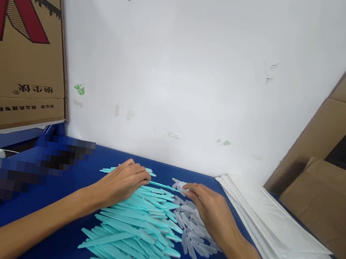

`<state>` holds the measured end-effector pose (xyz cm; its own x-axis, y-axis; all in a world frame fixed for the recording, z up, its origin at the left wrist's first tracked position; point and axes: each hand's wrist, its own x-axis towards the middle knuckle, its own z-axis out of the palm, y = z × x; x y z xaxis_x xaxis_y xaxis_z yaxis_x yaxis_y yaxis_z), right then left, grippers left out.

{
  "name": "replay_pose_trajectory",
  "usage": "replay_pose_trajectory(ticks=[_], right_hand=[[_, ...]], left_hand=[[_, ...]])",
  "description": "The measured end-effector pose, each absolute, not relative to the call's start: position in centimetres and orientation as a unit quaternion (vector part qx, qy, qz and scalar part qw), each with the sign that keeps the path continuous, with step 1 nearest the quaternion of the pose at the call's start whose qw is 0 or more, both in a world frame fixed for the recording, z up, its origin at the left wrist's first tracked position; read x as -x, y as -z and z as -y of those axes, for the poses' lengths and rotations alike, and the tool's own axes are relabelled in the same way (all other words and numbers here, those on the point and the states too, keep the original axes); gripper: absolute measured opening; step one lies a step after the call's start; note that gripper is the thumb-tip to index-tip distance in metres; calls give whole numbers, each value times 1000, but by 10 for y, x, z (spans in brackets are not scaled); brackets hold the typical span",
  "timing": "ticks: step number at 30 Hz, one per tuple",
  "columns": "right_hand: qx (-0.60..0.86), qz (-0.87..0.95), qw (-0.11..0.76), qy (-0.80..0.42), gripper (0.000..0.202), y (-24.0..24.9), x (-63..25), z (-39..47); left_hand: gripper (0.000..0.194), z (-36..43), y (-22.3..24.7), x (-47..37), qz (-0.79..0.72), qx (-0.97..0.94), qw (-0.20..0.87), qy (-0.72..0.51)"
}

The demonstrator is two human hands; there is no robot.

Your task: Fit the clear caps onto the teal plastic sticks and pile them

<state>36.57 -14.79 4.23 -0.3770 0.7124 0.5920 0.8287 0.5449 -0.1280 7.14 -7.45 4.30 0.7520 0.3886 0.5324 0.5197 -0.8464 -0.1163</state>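
Note:
A thin teal eyebrow razor (163,185) spans the gap between my two hands. My left hand (128,179) is closed on its left end, over the far part of a pile of similar teal razors (138,234). At the razor's other end my right hand (204,201) pinches what looks like a translucent cap, mostly covered by the fingertips. Loose translucent caps (192,230) lie heaped below and beside my right hand. A few more teal razors (108,170) stick out behind my left hand.
Flat white bags or sheets (276,226) lie stacked on the blue table (57,225) at right. Cardboard (328,208) leans behind them. A large printed carton (14,67) stands at left, near a blurred area. The white wall (183,69) closes off the back.

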Motion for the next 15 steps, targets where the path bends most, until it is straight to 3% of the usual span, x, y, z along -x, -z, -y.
replay_pose_trajectory(ticks=[15], right_hand=[[453, 828, 301, 140, 27, -43, -367, 148]], left_hand=[[28, 74, -41, -71, 247, 922, 100, 281]])
